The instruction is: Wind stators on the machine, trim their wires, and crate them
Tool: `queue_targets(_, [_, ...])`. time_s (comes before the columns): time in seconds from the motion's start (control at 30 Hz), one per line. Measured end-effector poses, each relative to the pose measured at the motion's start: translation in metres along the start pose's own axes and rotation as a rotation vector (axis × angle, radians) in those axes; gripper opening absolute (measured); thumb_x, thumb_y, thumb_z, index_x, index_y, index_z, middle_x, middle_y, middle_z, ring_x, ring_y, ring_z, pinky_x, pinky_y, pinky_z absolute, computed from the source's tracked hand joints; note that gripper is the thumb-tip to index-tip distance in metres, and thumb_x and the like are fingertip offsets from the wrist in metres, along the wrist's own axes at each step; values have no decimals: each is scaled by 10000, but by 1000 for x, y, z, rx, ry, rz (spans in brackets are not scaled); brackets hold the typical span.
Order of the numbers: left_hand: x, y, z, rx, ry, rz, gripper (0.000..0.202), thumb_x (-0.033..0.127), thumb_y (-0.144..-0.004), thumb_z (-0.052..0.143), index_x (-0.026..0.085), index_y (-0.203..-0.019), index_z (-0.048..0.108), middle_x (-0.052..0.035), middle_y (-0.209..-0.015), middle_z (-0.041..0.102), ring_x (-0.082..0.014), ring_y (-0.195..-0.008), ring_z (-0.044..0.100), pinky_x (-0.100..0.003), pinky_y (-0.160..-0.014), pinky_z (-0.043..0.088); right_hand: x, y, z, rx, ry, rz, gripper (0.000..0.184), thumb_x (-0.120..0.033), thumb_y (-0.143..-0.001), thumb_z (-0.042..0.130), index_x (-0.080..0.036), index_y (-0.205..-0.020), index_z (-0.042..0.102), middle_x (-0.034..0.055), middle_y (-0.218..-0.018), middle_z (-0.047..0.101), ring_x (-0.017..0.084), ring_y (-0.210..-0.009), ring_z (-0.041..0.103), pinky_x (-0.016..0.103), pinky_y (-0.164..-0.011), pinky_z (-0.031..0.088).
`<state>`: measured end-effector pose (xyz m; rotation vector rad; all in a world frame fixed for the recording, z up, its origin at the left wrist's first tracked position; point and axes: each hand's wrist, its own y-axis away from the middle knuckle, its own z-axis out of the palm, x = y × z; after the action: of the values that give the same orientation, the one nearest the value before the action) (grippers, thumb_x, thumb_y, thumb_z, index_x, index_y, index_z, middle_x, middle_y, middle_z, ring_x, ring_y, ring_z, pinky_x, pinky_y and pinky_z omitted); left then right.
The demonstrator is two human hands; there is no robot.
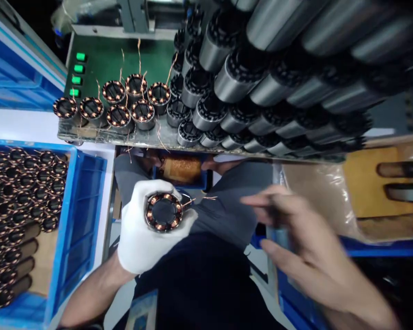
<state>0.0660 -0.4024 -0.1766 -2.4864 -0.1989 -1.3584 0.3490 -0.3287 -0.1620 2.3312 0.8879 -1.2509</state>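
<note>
My left hand [137, 247], in a white glove, grips a wound motor stator [164, 211] above my lap. Its copper coils form a ring facing up around a dark bore. Loose copper wire ends [196, 200] stick out from it to the right. My bare right hand [296, 238] is to the right of the stator, apart from it and blurred by motion. Its thumb and index finger are spread. A dark smear lies between them, and I cannot make out what it is.
Several wound stators [119, 117] with upright wire ends stand on the green-topped bench [99, 59]. Beside them, bare stator cores [234, 75] are stacked in rows. A blue crate [77, 229] at left holds many wound stators. Cardboard [371, 183] with two cores lies at right.
</note>
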Motion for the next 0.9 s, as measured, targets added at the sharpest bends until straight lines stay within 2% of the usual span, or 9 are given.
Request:
queue_targets(0.1, [1,2,8,-45,38,16,493,189,-881,941,246,-1263,636,-6,-1140,795,-154,-931,842,-280,-902,709,2,5,46,-42,-211,40,609,-303,-1090,609,-402,-1689,558,91,-1242,712,307,-1087,731,454,-892,654])
queue_targets(0.17, [0,4,12,-69,78,23,498,213,-901,955,246,-1285,640,-27,-1171,795,-169,-951,842,-307,-902,718,6,5,62,-58,-285,62,639,-300,-1101,576,-370,-1736,546,97,-1261,702,308,-1155,715,476,-968,644])
queue_targets(0.3, [-4,8,19,-111,128,-1,556,203,-885,986,259,-1325,650,-38,-1224,795,-191,-1031,841,-348,-952,713,15,5,70,-15,-376,87,672,-302,-1094,587,-387,-1759,544,90,-1329,712,304,-1185,690,487,-987,618])
queue_targets(0.5, [-12,13,20,-124,134,12,700,217,-760,1057,323,-1341,679,-26,-1204,816,-248,-1044,848,-395,-926,713,19,8,79,72,-413,13,719,-207,-1082,588,-395,-1774,537,52,-1410,798,226,-987,668,395,-860,598])
queue_targets(0.6, [-12,16,19,-117,158,6,703,211,-754,1060,327,-1339,687,-19,-1205,819,-250,-1056,846,-402,-953,710,18,9,84,88,-445,-7,724,-181,-1084,622,-403,-1769,545,19,-1528,795,204,-992,720,370,-863,630])
queue_targets(0.7, [-15,17,21,-98,95,22,648,275,-787,1050,309,-1324,691,-28,-1196,820,-241,-1035,848,-387,-953,712,21,2,87,112,-417,-3,682,-151,-1089,695,-395,-1720,614,-3,-1586,780,187,-1063,805,341,-922,667])
queue_targets(0.77, [-25,14,25,-74,-32,33,554,324,-837,1012,287,-1286,688,-22,-1173,826,-214,-992,850,-341,-916,707,30,-9,92,108,-401,45,587,-163,-1077,747,-348,-1633,716,6,-1545,804,217,-1197,835,359,-1054,668])
queue_targets(0.83, [-43,8,32,-67,-173,-5,454,353,-874,956,267,-1227,685,-2,-1122,834,-186,-943,844,-294,-875,689,48,-23,99,66,-445,174,449,-218,-1050,791,-294,-1490,829,25,-1477,839,266,-1312,818,407,-1188,624])
queue_targets(0.9, [-65,4,39,-104,-250,-97,393,380,-874,903,254,-1172,680,15,-1057,835,-175,-903,831,-277,-851,667,70,-39,110,3,-520,315,335,-292,-1016,817,-248,-1339,894,53,-1353,885,291,-1236,837,435,-1153,641])
